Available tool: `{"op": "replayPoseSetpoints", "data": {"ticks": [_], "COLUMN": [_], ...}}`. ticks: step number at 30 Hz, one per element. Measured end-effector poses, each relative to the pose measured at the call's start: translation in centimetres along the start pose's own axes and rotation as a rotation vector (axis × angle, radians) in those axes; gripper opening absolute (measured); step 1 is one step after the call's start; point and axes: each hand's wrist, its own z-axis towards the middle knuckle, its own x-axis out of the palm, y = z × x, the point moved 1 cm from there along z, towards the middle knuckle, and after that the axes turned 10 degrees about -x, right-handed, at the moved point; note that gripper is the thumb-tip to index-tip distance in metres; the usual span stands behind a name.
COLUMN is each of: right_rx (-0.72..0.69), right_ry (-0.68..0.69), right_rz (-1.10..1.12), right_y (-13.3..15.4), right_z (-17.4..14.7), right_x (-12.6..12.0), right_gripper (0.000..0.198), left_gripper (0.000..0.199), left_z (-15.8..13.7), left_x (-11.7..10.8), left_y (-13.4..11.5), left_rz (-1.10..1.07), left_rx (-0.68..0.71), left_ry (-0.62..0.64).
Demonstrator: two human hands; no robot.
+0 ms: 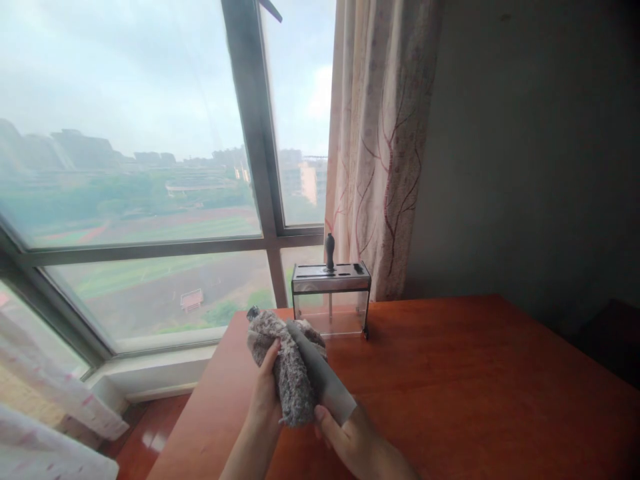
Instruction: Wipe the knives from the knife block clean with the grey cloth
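Note:
My left hand (270, 383) is closed around a bunched grey fluffy cloth (295, 383), its thumb pressed on top. Alongside the cloth lies the broad grey blade of a knife (323, 373), pointing up and away to the left. At the near end of that blade my right hand (345, 433) is closed; the knife's handle is hidden from view. Part of the cloth shows behind the blade too. A small dark piece sticks out at the cloth's far left end; I cannot tell what it is.
Beyond my hands, a clear-sided knife block (331, 283) with a metal top stands on the reddish wooden table (440, 380). One dark handle (330, 252) rises from it. Behind are a large window (130, 167), a patterned curtain (385, 147) and a dark wall (530, 160).

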Motion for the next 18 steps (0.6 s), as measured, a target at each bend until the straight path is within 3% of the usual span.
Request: {"op": "replayPoseSetpoints", "data": {"ticks": [3, 9, 13, 18], "right_rx": [-0.090, -0.200, -0.385, -0.461], "right_ry": [0.122, 0.152, 0.226, 0.262], "right_rz": [-0.260, -0.563, -0.822, -0.824], "right_y": [0.5, 0.0, -0.1, 1.8], "right_z": [0.1, -0.1, 0.0, 0.4], "right_x": [0.2, 0.3, 0.0, -0.4], "right_gripper": [0.038, 0.038, 0.037, 0.030], "left_gripper": [0.029, 0.023, 0.018, 0.022], "left_z": [0.0, 0.2, 0.3, 0.1], "left_x": [-0.3, -1.2, -1.8, -2.3], "left_y": [-1.4, -3.3, -4.5, -5.7], "left_rz": [0.000, 0.027, 0.039, 0.007], "left_rx": [0.064, 0.149, 0.234, 0.306], "left_ry": [-0.045, -0.081, -0.082, -0.105]}}
